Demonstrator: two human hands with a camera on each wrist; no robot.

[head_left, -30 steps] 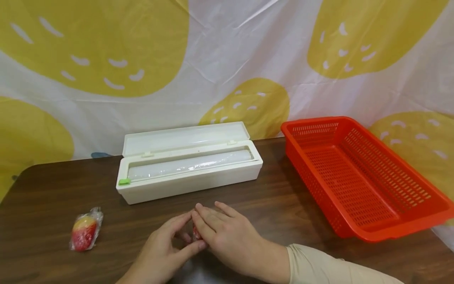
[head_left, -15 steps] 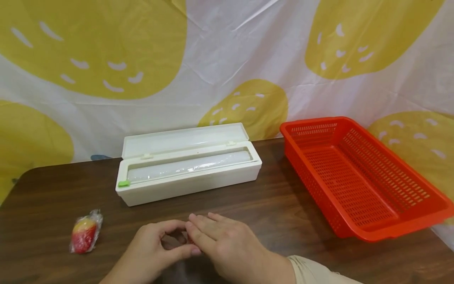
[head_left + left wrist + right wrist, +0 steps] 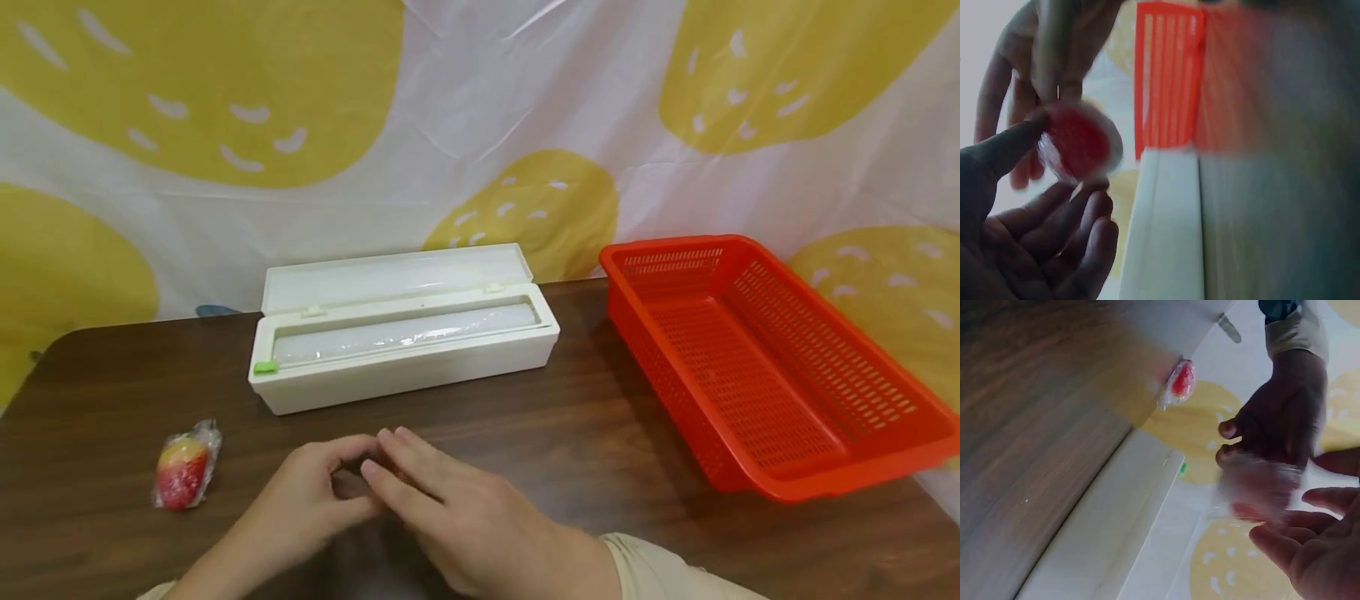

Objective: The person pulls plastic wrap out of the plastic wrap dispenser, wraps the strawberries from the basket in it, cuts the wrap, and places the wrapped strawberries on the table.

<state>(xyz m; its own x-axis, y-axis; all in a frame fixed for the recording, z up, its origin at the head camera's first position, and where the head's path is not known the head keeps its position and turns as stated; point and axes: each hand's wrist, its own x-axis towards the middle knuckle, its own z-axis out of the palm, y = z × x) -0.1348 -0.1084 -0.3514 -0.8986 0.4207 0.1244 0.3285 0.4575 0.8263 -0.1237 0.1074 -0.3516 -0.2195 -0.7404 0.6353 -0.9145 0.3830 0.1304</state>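
A round red fruit (image 3: 1079, 144) in clear film is held up between both hands. In the left wrist view, my left hand (image 3: 300, 496) grips it with the thumb on one side and curled fingers on the other. My right hand (image 3: 483, 517) reaches over from the other side, its fingers rather straight and touching the film. The wrapped fruit (image 3: 1254, 494) is blurred in the right wrist view and mostly hidden by the hands in the head view. A second wrapped fruit, red and yellow (image 3: 182, 471), lies on the table at the left.
A white box (image 3: 412, 373) with its lid raised holds a roll of cling film (image 3: 405, 331) at the back. To the right stands a red slotted basket (image 3: 675, 379). The brown table (image 3: 112, 375) meets a patterned cloth (image 3: 517, 108) behind.
Both hands have shifted slightly left together, the right hand's fingers still over the fruit. The fruit has gone from partly visible to nearly hidden in the head view. The view itself has moved a little.
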